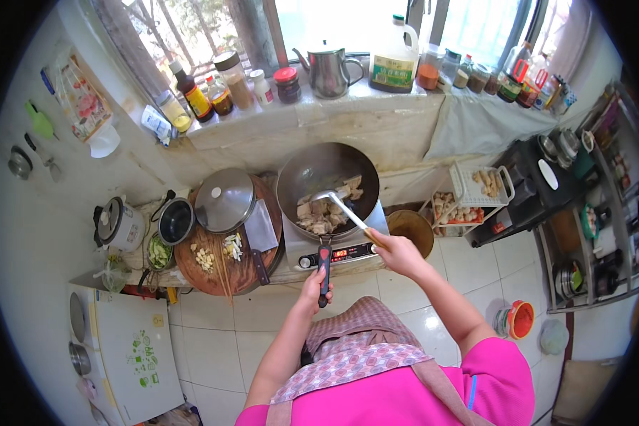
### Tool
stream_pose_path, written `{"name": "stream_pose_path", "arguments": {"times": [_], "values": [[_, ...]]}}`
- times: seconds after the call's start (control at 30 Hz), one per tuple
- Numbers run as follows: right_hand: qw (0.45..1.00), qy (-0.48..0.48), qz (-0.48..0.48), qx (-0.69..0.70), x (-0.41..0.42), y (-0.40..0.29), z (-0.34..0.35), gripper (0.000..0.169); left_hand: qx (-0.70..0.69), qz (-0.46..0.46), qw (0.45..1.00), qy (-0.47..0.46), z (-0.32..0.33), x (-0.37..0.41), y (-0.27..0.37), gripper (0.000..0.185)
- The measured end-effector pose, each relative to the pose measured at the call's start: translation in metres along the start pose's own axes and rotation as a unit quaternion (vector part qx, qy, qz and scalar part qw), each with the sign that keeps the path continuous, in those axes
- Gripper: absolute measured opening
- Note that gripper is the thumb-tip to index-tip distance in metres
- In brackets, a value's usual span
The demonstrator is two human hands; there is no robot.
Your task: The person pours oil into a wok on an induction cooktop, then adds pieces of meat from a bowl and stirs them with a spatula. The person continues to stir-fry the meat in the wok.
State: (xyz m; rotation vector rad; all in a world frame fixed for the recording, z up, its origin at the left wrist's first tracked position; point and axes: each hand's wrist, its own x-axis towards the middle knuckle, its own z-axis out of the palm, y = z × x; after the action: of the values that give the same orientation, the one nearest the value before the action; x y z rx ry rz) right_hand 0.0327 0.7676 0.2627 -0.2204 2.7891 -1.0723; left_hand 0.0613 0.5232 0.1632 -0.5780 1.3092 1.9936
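A deep wok (319, 160) sits on an induction cooker (346, 254) with a lit red display. Chunks of browned meat (319, 219) lie in its lower part, and faint steam hangs over them. My left hand (314, 290) is closed around the wok's black handle (325, 264). In my right hand (399, 254) is a metal spatula (350, 211) with a wooden grip; its head rests among the meat. Left of the wok, a round wooden chopping board (191, 266) bears a cleaver (261, 229), a steel lid (224, 199), chopsticks (224, 274), garlic pieces (203, 259) and cut scallion (233, 246).
Bottles, jars and a steel kettle (328, 74) line the windowsill. A black bowl (176, 221), a bowl of sliced greens (160, 252) and a rice cooker (125, 226) stand at left. Right of the cooker are a large brown container (411, 234) and a white rack (471, 186) with ginger.
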Motion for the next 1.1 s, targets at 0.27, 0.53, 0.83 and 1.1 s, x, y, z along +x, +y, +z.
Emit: {"name": "stream_pose_path", "arguments": {"times": [0.27, 0.53, 0.83, 1.1], "values": [[0.991, -0.089, 0.076, -0.058, -0.056, -0.038, -0.076, 0.044, -0.022, -0.002, 1.000, 0.012, -0.006, 0.003, -0.003, 0.037], [0.996, 0.052, 0.068, -0.026, 0.017, 0.018, 0.017, 0.041, -0.024, -0.002, 1.000, -0.008, -0.004, 0.005, -0.003, 0.039], [0.898, 0.094, 0.197, 0.381, 0.064, 0.053, 0.029, 0.044, -0.005, 0.003, 1.000, 0.008, 0.002, 0.001, 0.001, 0.038], [0.794, -0.048, 0.245, 0.554, 0.034, 0.031, 0.012, 0.045, 0.001, 0.011, 1.000, 0.020, 0.000, 0.000, -0.002, 0.035]]}}
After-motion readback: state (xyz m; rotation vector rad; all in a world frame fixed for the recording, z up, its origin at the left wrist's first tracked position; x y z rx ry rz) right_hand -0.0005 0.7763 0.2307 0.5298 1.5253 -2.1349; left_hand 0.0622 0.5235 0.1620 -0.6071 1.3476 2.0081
